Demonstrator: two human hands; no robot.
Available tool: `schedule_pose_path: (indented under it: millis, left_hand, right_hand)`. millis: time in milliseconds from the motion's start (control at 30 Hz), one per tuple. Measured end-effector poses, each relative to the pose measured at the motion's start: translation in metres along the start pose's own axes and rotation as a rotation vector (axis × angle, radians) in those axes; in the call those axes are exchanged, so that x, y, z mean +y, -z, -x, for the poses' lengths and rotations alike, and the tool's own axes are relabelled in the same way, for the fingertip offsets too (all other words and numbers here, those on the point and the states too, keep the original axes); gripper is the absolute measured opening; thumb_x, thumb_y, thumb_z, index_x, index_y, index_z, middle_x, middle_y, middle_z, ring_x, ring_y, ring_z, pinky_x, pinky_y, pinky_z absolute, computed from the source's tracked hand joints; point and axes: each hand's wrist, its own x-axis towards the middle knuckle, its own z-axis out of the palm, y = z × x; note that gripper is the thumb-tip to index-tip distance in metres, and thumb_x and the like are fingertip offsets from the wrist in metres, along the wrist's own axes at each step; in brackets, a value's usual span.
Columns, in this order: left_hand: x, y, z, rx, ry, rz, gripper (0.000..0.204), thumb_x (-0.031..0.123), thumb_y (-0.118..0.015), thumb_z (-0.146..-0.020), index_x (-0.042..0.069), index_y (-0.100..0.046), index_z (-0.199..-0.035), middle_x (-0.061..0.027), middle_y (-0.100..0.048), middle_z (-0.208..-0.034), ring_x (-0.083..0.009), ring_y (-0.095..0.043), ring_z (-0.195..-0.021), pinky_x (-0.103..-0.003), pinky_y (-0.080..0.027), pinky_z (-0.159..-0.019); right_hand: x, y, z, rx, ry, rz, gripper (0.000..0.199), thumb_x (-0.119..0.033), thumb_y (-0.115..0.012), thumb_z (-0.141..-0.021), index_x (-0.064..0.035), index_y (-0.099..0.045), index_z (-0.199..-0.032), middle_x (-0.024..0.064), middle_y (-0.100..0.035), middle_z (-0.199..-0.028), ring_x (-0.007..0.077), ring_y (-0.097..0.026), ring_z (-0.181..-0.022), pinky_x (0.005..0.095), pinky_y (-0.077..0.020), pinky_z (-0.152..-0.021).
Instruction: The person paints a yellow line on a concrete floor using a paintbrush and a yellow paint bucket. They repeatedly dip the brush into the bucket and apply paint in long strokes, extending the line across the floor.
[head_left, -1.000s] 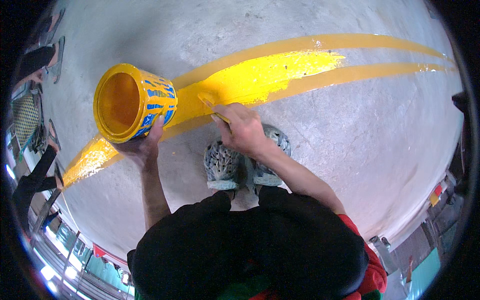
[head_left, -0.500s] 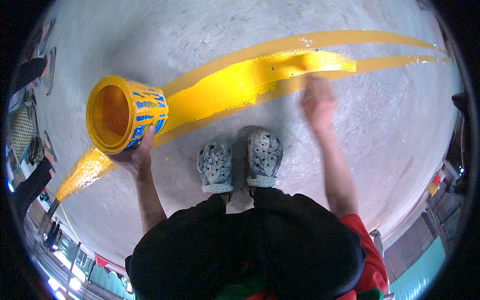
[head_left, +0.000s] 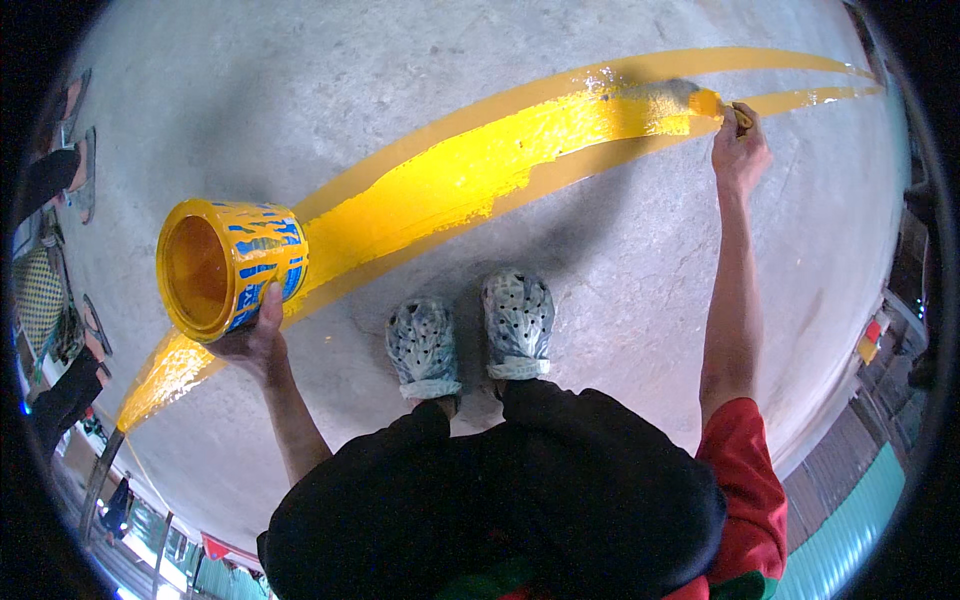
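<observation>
My left hand (head_left: 258,345) is wrapped round the underside of a paint bucket (head_left: 268,240), which is tilted with its mouth toward the left. Yellow paint coats the bucket's rim and inside and runs in drips over its blue label. At the far right, my right hand (head_left: 741,155) grips the handle of a paintbrush (head_left: 706,103). The brush head is loaded with yellow and sits at the right end of a wet, bright yellow stripe (head_left: 450,180) on the floor. Duller yellow bands border that stripe along both sides.
My feet in grey-and-white clogs (head_left: 519,315) stand on the grey concrete floor (head_left: 620,330), just short of the stripe. Other people's sandalled feet (head_left: 82,170) are at the left edge. A teal corrugated sheet (head_left: 850,530) shows at lower right.
My right hand has moved right and a little farther away, bringing the brush to the stripe's right end. The bucket in my left hand has shifted slightly left and nearer in view.
</observation>
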Motion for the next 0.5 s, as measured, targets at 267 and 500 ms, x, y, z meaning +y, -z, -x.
schedule_pose_path:
  millis: [267, 500]
  left_hand:
    - [0.010, -0.006, -0.001, -0.051, 0.020, -0.091, 0.077, -0.002, -0.081, -0.062, 0.000, -0.047, -0.131, -0.0137, -0.058, -0.126, -0.0264, -0.059, -0.110, -0.041, -0.047, -0.098]
    - [-0.002, 0.002, -0.003, -0.061, 0.099, -0.101, 0.091, 0.007, -0.084, -0.059, 0.002, -0.036, -0.136, -0.0151, -0.052, -0.129, -0.0258, -0.057, -0.114, -0.040, -0.046, -0.101]
  right_hand:
    - [-0.200, -0.009, 0.196, -0.661, 0.497, -0.578, 0.036, 0.000, -0.064, -0.069, -0.0047, -0.063, -0.105, 0.0127, -0.063, -0.085, 0.0326, -0.063, -0.077, 0.0414, -0.0532, -0.065]
    - [-0.109, -0.002, 0.118, -0.444, -0.280, -0.625, 0.021, 0.000, -0.057, -0.087, -0.0011, -0.064, -0.106, 0.0112, -0.071, -0.091, 0.0149, -0.067, -0.082, 0.0317, -0.0539, -0.073]
